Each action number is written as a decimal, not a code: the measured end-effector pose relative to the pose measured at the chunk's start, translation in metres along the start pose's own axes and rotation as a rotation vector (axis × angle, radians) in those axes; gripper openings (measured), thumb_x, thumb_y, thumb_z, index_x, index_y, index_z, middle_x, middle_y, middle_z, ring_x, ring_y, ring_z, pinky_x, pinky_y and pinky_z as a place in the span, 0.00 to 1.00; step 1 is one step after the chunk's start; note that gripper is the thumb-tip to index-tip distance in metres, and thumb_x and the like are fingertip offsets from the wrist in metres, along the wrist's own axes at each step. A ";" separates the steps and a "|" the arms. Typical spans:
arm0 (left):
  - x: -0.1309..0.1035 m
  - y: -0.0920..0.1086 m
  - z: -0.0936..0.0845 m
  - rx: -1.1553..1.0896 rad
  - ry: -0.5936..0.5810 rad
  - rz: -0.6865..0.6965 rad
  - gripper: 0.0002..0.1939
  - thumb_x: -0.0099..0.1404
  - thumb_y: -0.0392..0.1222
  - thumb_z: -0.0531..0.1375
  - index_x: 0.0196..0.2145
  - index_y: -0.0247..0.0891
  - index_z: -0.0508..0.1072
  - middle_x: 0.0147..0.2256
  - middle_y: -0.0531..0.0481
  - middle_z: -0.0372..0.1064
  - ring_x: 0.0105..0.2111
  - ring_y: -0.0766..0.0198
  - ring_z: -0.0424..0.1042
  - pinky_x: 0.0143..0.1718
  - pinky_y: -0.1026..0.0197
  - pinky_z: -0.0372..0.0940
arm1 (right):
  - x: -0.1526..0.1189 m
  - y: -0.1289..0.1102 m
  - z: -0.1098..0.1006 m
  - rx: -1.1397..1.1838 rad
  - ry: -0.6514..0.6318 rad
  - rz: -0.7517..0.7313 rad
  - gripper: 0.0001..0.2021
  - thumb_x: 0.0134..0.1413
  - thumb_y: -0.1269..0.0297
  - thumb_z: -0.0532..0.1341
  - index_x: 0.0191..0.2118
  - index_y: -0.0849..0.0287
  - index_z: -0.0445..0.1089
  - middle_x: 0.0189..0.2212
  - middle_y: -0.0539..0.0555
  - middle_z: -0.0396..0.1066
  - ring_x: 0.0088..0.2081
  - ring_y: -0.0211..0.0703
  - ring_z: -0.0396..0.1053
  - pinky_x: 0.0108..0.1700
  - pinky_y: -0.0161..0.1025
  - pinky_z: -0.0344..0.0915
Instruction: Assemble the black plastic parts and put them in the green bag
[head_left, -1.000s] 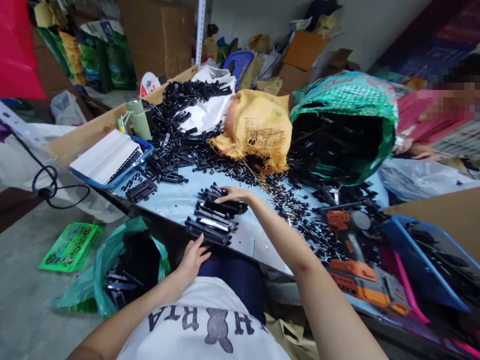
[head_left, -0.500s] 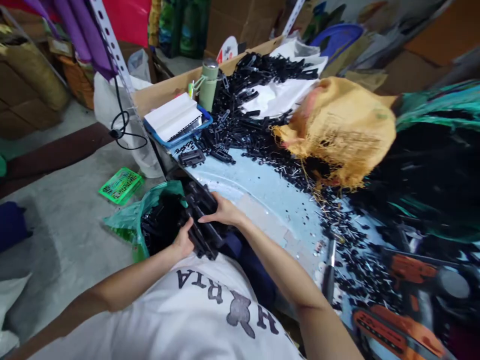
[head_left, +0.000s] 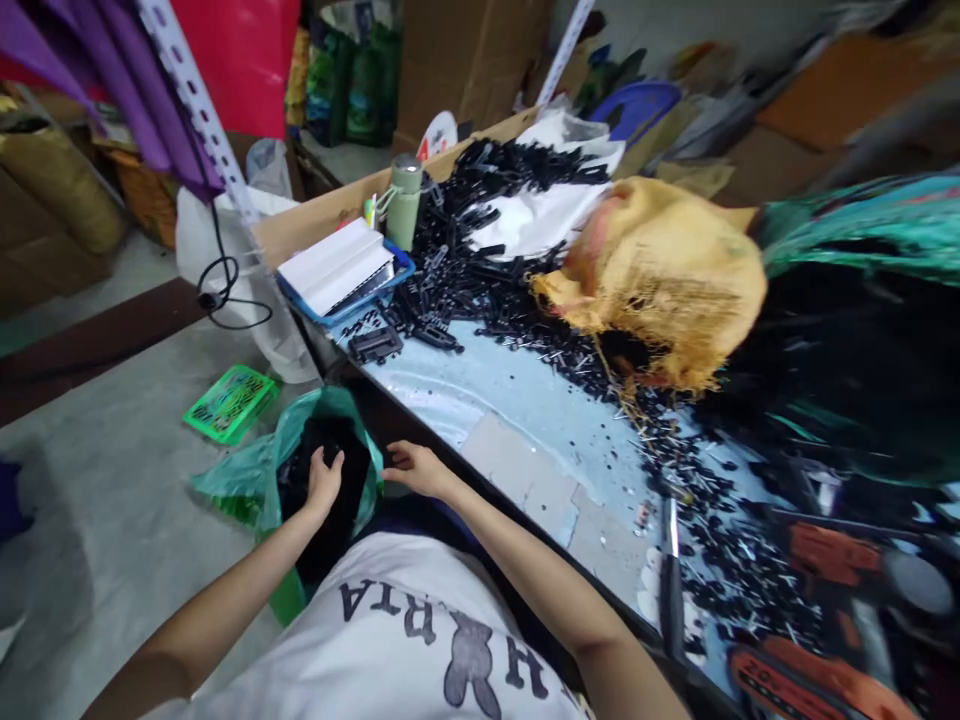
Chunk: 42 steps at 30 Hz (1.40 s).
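A green plastic bag stands with its mouth wide at the table's near edge. Dark black pieces lie inside it, too deep in shadow to make out singly. My left hand is over the bag's mouth, thumb and fingers apart, with nothing in it. At the bag's right rim is my right hand, its thumb and fingers parted and empty; whether it touches the plastic I cannot tell.
Black plastic parts are heaped on the light blue table. Around them are a blue tray, a green bottle, a yellow sack, a hammer and an orange power tool. A green basket lies on the floor.
The bundle of long black plastic parts has left both hands, and the hands are now apart. My left hand has moved left over the bag. The view has shifted slightly.
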<state>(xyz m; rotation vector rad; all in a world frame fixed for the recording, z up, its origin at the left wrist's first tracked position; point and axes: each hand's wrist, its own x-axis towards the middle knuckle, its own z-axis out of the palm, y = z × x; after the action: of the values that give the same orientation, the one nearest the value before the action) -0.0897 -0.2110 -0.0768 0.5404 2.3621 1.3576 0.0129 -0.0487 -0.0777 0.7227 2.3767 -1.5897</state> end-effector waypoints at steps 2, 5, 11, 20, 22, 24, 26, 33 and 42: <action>0.014 0.012 0.020 -0.013 -0.010 0.101 0.18 0.65 0.45 0.55 0.50 0.36 0.64 0.50 0.43 0.62 0.46 0.58 0.66 0.46 0.50 0.65 | -0.013 0.010 -0.018 0.068 0.016 -0.028 0.29 0.41 0.51 0.67 0.49 0.60 0.66 0.41 0.58 0.71 0.40 0.45 0.71 0.44 0.42 0.67; 0.033 0.034 0.055 -0.043 -0.008 0.330 0.21 0.65 0.45 0.54 0.54 0.37 0.59 0.54 0.40 0.57 0.54 0.54 0.60 0.54 0.47 0.58 | -0.031 0.017 -0.046 0.157 0.018 -0.081 0.28 0.42 0.51 0.66 0.48 0.60 0.67 0.40 0.58 0.72 0.40 0.45 0.71 0.44 0.42 0.68; 0.065 0.110 0.126 0.042 -0.137 0.946 0.24 0.63 0.42 0.53 0.55 0.35 0.55 0.56 0.36 0.55 0.59 0.52 0.53 0.58 0.46 0.54 | -0.068 0.012 -0.115 0.123 0.092 -0.194 0.21 0.48 0.53 0.63 0.46 0.60 0.69 0.35 0.55 0.73 0.35 0.43 0.72 0.40 0.39 0.68; 0.089 0.175 0.191 0.192 -0.299 0.952 0.24 0.63 0.43 0.53 0.55 0.35 0.57 0.56 0.37 0.54 0.59 0.52 0.52 0.58 0.48 0.53 | -0.094 0.025 -0.182 0.072 0.383 -0.143 0.17 0.52 0.54 0.60 0.43 0.60 0.70 0.37 0.56 0.73 0.38 0.44 0.71 0.42 0.42 0.67; 0.097 0.168 0.188 0.249 -0.266 0.941 0.24 0.63 0.44 0.53 0.55 0.33 0.58 0.56 0.35 0.54 0.60 0.51 0.51 0.58 0.47 0.53 | -0.098 0.033 -0.180 0.060 0.418 -0.121 0.16 0.53 0.55 0.59 0.43 0.59 0.70 0.36 0.56 0.73 0.37 0.44 0.71 0.42 0.42 0.67; 0.108 0.156 0.178 0.319 -0.207 0.909 0.24 0.63 0.45 0.53 0.55 0.32 0.59 0.57 0.34 0.53 0.61 0.48 0.48 0.58 0.45 0.51 | -0.103 0.041 -0.174 0.049 0.450 -0.109 0.16 0.53 0.55 0.58 0.44 0.58 0.70 0.37 0.55 0.73 0.37 0.44 0.71 0.41 0.42 0.68; 0.122 0.142 0.163 0.394 -0.131 0.862 0.25 0.63 0.46 0.53 0.55 0.30 0.59 0.58 0.31 0.51 0.62 0.46 0.44 0.59 0.43 0.48 | -0.107 0.050 -0.164 0.035 0.509 -0.097 0.16 0.55 0.55 0.57 0.45 0.56 0.69 0.38 0.55 0.73 0.37 0.44 0.71 0.40 0.42 0.68; 0.164 0.111 0.127 0.624 0.030 0.643 0.33 0.62 0.51 0.51 0.57 0.22 0.55 0.61 0.25 0.43 0.63 0.39 0.36 0.58 0.37 0.41 | -0.118 0.078 -0.113 0.034 0.879 -0.063 0.14 0.57 0.54 0.53 0.43 0.53 0.70 0.39 0.56 0.73 0.40 0.49 0.71 0.44 0.49 0.68; 0.199 0.170 0.195 0.664 -0.201 0.560 0.40 0.62 0.59 0.50 0.60 0.23 0.51 0.61 0.27 0.42 0.63 0.41 0.39 0.60 0.43 0.35 | -0.134 0.087 -0.064 -0.038 0.984 -0.100 0.12 0.59 0.58 0.50 0.41 0.49 0.69 0.36 0.56 0.72 0.40 0.52 0.70 0.44 0.51 0.68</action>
<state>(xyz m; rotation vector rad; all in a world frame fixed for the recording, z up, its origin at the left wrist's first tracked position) -0.1409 0.1094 -0.0437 1.5323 2.5523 0.5949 0.1786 -0.0027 -0.0672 1.7062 3.0811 -1.3825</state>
